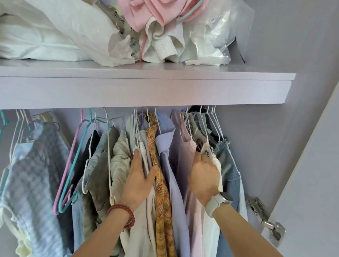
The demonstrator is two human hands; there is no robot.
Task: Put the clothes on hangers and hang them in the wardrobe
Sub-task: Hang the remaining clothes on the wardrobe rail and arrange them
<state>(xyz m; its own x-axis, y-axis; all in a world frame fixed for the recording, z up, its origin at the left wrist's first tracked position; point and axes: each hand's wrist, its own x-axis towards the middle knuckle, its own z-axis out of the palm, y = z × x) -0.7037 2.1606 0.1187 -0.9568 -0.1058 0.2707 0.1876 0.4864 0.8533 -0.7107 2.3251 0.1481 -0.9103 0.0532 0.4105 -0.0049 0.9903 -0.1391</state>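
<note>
Under the pale lilac wardrobe shelf [127,86], clothes hang on thin wire hangers [137,125]. The left hand [138,179] presses into a cream garment [143,230], fingers straight, thumb against the orange plaid shirt [163,201]. Right of that shirt, the right hand [204,180] pushes between hanging clothes; its fingers are hidden, so their grip cannot be told.

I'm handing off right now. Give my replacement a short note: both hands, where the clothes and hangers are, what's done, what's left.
Left hand: open, flat against the cream garments, beside the orange plaid shirt.
Right hand: fingers curled into the pale garments at the right end; actual grip hidden.
Neither hand holds a hanger.
Done: many clothes already hang below the shelf.
Spare: empty pink and teal hangers hang at left.
Left: pink garment and white pieces piled on the shelf appear unhung.
</note>
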